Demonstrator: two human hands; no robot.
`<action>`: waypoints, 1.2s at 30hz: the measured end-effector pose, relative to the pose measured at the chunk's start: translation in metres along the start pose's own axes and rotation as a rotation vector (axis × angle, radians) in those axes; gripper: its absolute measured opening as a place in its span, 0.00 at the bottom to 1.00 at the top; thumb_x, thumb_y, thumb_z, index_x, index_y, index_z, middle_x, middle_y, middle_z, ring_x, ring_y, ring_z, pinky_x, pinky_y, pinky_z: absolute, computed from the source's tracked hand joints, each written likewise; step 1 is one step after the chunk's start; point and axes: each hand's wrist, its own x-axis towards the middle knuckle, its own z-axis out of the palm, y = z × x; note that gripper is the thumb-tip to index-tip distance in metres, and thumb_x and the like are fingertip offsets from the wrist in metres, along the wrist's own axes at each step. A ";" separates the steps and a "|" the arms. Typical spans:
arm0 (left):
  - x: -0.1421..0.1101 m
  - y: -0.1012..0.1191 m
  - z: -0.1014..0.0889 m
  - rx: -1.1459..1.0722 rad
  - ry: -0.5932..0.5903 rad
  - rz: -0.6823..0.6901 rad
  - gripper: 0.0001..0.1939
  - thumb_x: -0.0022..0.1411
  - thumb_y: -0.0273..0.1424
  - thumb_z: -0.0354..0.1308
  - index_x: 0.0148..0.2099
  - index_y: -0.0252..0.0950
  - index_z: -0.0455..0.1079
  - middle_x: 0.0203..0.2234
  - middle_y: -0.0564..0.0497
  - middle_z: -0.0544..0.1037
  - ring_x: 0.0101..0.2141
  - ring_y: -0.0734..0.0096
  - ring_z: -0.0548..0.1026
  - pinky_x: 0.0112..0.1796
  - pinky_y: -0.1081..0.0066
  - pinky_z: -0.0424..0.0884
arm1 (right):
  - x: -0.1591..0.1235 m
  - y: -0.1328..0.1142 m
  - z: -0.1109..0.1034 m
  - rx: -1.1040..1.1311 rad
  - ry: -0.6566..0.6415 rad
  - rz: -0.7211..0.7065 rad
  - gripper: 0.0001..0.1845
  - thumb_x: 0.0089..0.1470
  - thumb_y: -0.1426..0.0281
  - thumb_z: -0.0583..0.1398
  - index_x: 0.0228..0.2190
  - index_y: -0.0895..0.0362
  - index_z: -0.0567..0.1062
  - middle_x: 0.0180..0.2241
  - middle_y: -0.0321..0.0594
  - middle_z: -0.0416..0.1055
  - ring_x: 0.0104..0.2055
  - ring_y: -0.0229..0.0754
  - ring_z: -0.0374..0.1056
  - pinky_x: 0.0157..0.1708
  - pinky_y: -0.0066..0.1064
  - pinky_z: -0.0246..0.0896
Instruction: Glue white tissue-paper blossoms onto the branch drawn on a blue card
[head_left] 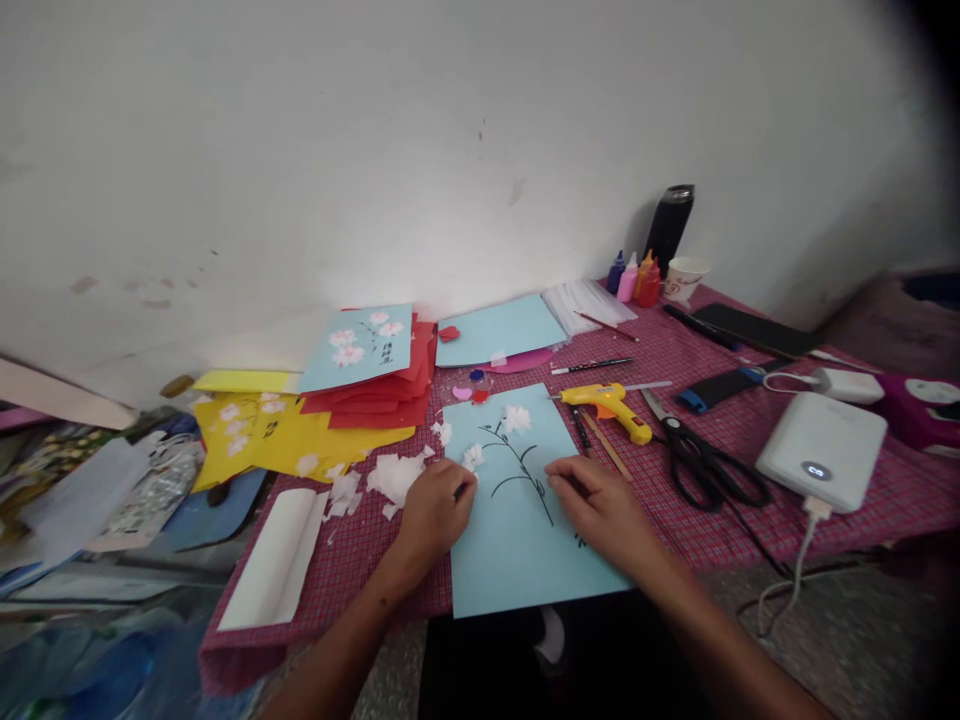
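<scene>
A light blue sheet of paper (499, 570) lies in front of me, with a black branch (517, 462) drawn on it. Two crumpled white paper blossoms, one large (516, 419) and one smaller (473, 457), sit on the branch's upper part. My left hand (436, 505) is closed at the sheet's left edge, just below the smaller blossom; its fingertips are turned away and I cannot see what they hold. Over the right side of the sheet, beside the stem, my right hand (596, 505) rests with curled fingers, their inside hidden. Torn white tissue pieces (396, 476) lie left of my left hand.
A yellow glue gun (611, 402) and black-handled scissors (705, 465) lie to the right, near a white power bank (823, 450). Paint bottles (628, 278) stand at the back. A finished flower card (364, 345) tops red sheets (390, 400); a white folded paper (274, 560) lies left.
</scene>
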 end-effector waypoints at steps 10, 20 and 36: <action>0.010 -0.004 -0.001 0.006 -0.019 -0.009 0.07 0.61 0.25 0.54 0.33 0.37 0.72 0.30 0.50 0.77 0.34 0.66 0.73 0.38 0.67 0.66 | 0.000 0.000 0.000 0.002 -0.011 0.001 0.09 0.60 0.70 0.55 0.37 0.54 0.76 0.36 0.40 0.77 0.39 0.45 0.73 0.41 0.36 0.67; 0.012 -0.003 0.001 0.063 -0.020 -0.006 0.06 0.62 0.26 0.53 0.33 0.37 0.71 0.30 0.50 0.76 0.34 0.65 0.73 0.37 0.67 0.66 | -0.001 0.001 0.000 0.001 -0.020 0.004 0.09 0.61 0.69 0.55 0.37 0.53 0.76 0.36 0.40 0.77 0.39 0.45 0.73 0.41 0.36 0.66; 0.012 -0.005 0.004 0.071 -0.007 -0.003 0.05 0.60 0.30 0.57 0.40 0.38 0.71 0.33 0.49 0.75 0.35 0.64 0.72 0.39 0.66 0.66 | -0.001 0.000 -0.001 0.000 -0.031 0.003 0.09 0.61 0.70 0.55 0.36 0.54 0.76 0.36 0.40 0.77 0.39 0.44 0.72 0.40 0.35 0.66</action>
